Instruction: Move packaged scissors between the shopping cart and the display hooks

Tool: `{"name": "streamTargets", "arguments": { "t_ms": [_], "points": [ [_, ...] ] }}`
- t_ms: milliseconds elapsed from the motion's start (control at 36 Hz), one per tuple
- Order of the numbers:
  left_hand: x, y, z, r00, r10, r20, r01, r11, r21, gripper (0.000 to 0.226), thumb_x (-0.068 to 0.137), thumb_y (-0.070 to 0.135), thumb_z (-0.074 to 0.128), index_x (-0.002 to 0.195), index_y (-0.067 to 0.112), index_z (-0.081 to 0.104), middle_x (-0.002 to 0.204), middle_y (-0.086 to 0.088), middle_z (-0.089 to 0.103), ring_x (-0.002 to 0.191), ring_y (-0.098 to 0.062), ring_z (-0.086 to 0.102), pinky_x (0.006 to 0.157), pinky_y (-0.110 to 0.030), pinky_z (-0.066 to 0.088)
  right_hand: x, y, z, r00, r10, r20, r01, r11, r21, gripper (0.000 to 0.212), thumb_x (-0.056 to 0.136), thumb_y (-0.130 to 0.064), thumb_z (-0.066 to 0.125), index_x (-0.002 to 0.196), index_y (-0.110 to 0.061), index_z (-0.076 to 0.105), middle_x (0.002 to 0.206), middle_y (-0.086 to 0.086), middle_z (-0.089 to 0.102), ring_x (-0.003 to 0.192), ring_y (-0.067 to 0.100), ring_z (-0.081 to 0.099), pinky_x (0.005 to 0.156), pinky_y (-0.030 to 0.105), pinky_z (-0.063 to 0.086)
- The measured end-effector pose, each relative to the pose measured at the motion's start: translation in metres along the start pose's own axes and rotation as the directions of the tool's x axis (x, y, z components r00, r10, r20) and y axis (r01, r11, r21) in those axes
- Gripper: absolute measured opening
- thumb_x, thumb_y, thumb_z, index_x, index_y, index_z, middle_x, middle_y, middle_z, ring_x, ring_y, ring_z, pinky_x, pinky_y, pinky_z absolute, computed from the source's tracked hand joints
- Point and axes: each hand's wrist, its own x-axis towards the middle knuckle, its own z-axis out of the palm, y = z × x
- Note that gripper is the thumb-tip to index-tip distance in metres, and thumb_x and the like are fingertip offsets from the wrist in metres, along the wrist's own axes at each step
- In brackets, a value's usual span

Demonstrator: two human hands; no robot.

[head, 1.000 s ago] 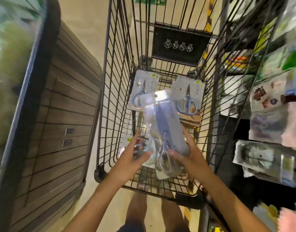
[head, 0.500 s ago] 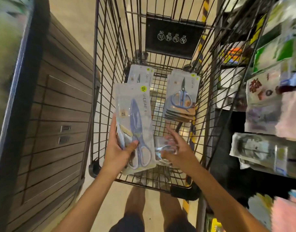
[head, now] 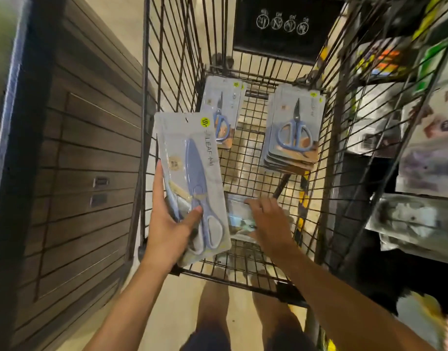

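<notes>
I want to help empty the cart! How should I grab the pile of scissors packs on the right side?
Take the stack of scissors packs by its near end, where the card edges fan out, reaching down from above through the cart's open top. It lies flat on the wire floor beside the right wall, so pinch thumb on top, fingers underneath.

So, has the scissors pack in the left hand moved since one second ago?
Yes. The scissors pack gripped by the left hand has gone from the middle of the cart to its left wall, away from the stack at the right.
</notes>
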Motion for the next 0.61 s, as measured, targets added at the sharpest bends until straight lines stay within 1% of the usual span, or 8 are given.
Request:
{"name": "streamTargets", "arguments": {
  "t_ms": [111, 167, 250, 306, 361, 417, 500, 611],
  "points": [
    [-0.002, 0.003, 0.001, 1.000, 0.005, -0.001, -0.005, 1.000, -0.006, 0.103, 0.086, -0.002, 0.074, 0.154, 0.050, 0.017, 0.143, 0.047, 0.038, 0.133, 0.012, 0.046, 0.107, -0.025, 0.047, 0.001, 0.006, -0.012, 0.988, -0.051, 0.146, 0.043, 0.997, 0.056, 0.072, 0.071, -0.044, 0.081, 0.134, -0.033, 0.048, 0.111, -0.005, 0.070, 0.098, 0.020, 0.068, 0.090, 0.041, 0.054],
    [-0.003, 0.007, -0.001, 1.000, 0.014, 0.001, -0.014, 1.000, -0.003, 0.101, 0.085, -0.001, 0.074, 0.154, 0.050, 0.020, 0.140, 0.047, 0.042, 0.129, 0.014, 0.048, 0.101, -0.016, 0.049, 0.000, 0.013, -0.020, 0.978, -0.081, 0.190, 0.063, 0.993, 0.100, 0.064, 0.077, -0.040, 0.078, 0.134, -0.029, 0.051, 0.116, -0.001, 0.071, 0.102, 0.023, 0.069, 0.090, 0.040, 0.055],
    [-0.005, 0.020, -0.005, 0.999, 0.031, 0.031, -0.032, 0.999, 0.040, 0.104, 0.086, 0.000, 0.075, 0.157, 0.048, 0.017, 0.155, 0.030, 0.036, 0.138, 0.006, 0.044, 0.109, -0.028, 0.046, -0.005, 0.018, -0.045, 0.973, -0.128, 0.194, 0.085, 0.974, 0.211, 0.061, 0.082, -0.031, 0.077, 0.137, -0.020, 0.056, 0.125, 0.005, 0.069, 0.111, 0.028, 0.066, 0.092, 0.037, 0.054],
    [-0.008, 0.033, -0.010, 0.997, 0.053, 0.056, -0.056, 0.997, 0.060, 0.103, 0.086, 0.000, 0.075, 0.157, 0.047, 0.016, 0.159, 0.027, 0.031, 0.143, 0.003, 0.038, 0.115, -0.038, 0.041, -0.009, 0.016, -0.070, 0.979, -0.086, 0.184, 0.036, 0.965, 0.261, 0.051, 0.087, -0.033, 0.071, 0.136, -0.027, 0.054, 0.118, -0.002, 0.069, 0.106, 0.022, 0.065, 0.082, 0.029, 0.050],
    [-0.011, 0.050, -0.015, 0.993, 0.085, 0.079, -0.092, 0.992, 0.083, 0.102, 0.087, 0.001, 0.074, 0.158, 0.046, 0.015, 0.161, 0.026, 0.028, 0.147, -0.001, 0.034, 0.118, -0.043, 0.038, -0.017, 0.015, -0.096, 0.989, -0.006, 0.146, -0.040, 0.951, 0.306, 0.055, 0.089, -0.037, 0.071, 0.138, -0.040, 0.045, 0.113, -0.015, 0.064, 0.100, 0.012, 0.063, 0.079, 0.024, 0.046],
    [-0.016, 0.071, -0.021, 0.987, 0.123, 0.104, -0.134, 0.985, 0.106, 0.102, 0.088, 0.003, 0.074, 0.158, 0.045, 0.013, 0.163, 0.024, 0.025, 0.149, -0.005, 0.030, 0.120, -0.048, 0.035, -0.032, 0.010, -0.125, 0.994, 0.069, 0.089, -0.100, 0.907, 0.408, 0.068, 0.087, -0.041, 0.074, 0.143, -0.048, 0.036, 0.120, -0.015, 0.065, 0.102, 0.012, 0.064, 0.084, 0.027, 0.052],
    [-0.026, 0.107, -0.031, 0.971, 0.195, 0.141, -0.214, 0.967, 0.140, 0.102, 0.089, 0.004, 0.073, 0.159, 0.044, 0.011, 0.165, 0.023, 0.019, 0.152, -0.006, 0.024, 0.121, -0.051, 0.032, -0.062, 0.003, -0.167, 0.990, 0.135, -0.026, -0.097, 0.818, 0.568, 0.085, 0.086, -0.035, 0.077, 0.153, -0.046, 0.026, 0.134, -0.006, 0.063, 0.113, 0.019, 0.064, 0.088, 0.034, 0.055],
    [-0.045, 0.153, -0.043, 0.940, 0.283, 0.192, -0.312, 0.938, 0.149, 0.104, 0.088, 0.005, 0.074, 0.160, 0.042, 0.009, 0.166, 0.023, 0.013, 0.154, -0.008, 0.018, 0.123, -0.053, 0.028, -0.114, -0.011, -0.221, 0.949, 0.248, -0.197, -0.015, 0.656, 0.754, 0.089, 0.085, -0.029, 0.081, 0.155, -0.040, 0.027, 0.143, -0.027, 0.043, 0.128, 0.006, 0.049, 0.104, 0.029, 0.046]
  ]
}}
